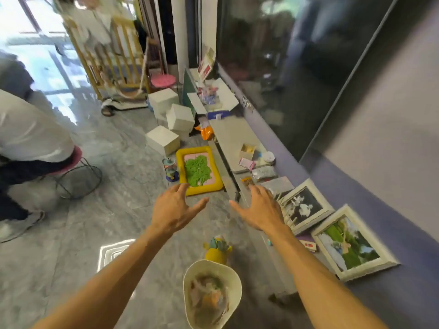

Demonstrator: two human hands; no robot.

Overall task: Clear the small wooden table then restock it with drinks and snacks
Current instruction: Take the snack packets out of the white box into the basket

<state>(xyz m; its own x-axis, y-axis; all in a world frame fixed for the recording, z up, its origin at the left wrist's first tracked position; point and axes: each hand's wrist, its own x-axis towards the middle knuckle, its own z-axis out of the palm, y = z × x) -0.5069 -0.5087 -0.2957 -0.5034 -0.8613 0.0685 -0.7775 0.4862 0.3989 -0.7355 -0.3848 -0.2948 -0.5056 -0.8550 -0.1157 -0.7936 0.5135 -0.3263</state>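
Observation:
My left hand (174,208) and my right hand (260,210) reach forward over the grey marble floor, both empty with fingers spread. Below them stands a cream waste bin (190,281) with crumpled wrappers inside. Ahead on the right runs a low grey ledge (234,138) holding a small open box (247,150), a pink packet (246,163), a white round lid (268,157) and a clear bag (263,173). An orange snack bag (206,132) lies by the ledge. No small wooden table is in view.
A yellow tray of green bits (198,170) lies on the floor ahead, a small toy (170,169) beside it. White boxes (164,140) stack behind. Two framed photos (305,206) lean on the right wall. A yellow toy (218,250) sits near the bin. A person sits on a pink stool (76,162) at left.

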